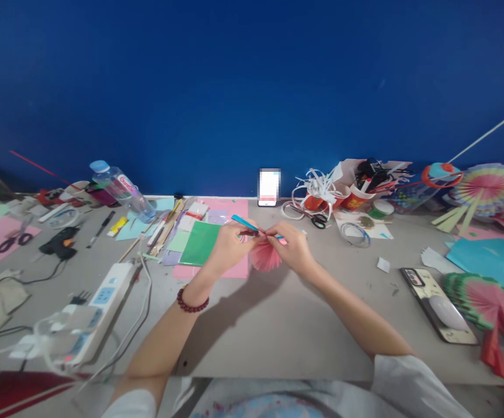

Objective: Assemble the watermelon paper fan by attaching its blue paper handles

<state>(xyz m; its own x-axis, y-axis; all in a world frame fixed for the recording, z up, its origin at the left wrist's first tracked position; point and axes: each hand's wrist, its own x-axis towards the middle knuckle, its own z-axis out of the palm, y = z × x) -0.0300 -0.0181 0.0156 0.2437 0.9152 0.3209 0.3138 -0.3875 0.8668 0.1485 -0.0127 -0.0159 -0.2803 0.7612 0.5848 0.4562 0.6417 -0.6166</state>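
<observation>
A pink pleated paper fan (266, 258) hangs between my two hands above the table, its folds spreading downward. Across its gathered top runs a narrow blue paper strip (244, 222), which sticks out past my left fingers. My left hand (231, 247) pinches the strip near the fan's top, a dark red bead bracelet (192, 300) on its wrist. From the other side my right hand (295, 248) is closed on the fan's top, fingertips close to the left ones. The fingers hide exactly how strip and fan meet.
Left are a green sheet (198, 244), a bottle (123, 188), a glue gun (63, 242) and a power strip (106, 307) with cables. A lit phone (269, 187) leans at the wall. Right are cups (356, 197), scissors (319, 222), another phone (421, 293) and finished paper fans (487, 188).
</observation>
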